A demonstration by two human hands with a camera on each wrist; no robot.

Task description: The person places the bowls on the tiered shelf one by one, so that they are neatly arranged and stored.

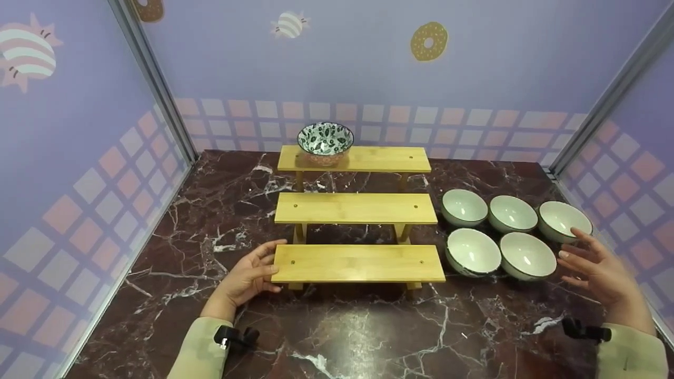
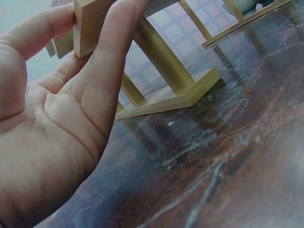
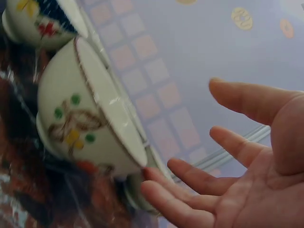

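Observation:
A three-step bamboo display stand (image 1: 358, 263) stands mid-table. My left hand (image 1: 253, 275) holds the left end of its lowest board, thumb at the front edge and other fingers toward the back; the left wrist view shows the board end (image 2: 88, 28) between thumb and fingers. To the stand's right sit several upright white bowls in two rows, among them the front right bowl (image 1: 528, 256) and the back right bowl (image 1: 565, 221). Beside these, my right hand (image 1: 600, 271) has its fingers spread, holding nothing. The right wrist view shows a bowl (image 3: 80, 114) with painted flowers near the fingertips.
A green-leaf patterned bowl (image 1: 325, 141) rests on the top board, left of centre. The dark marbled table (image 1: 368, 337) is enclosed by a purple back wall (image 1: 358, 63) and side walls with metal corner posts.

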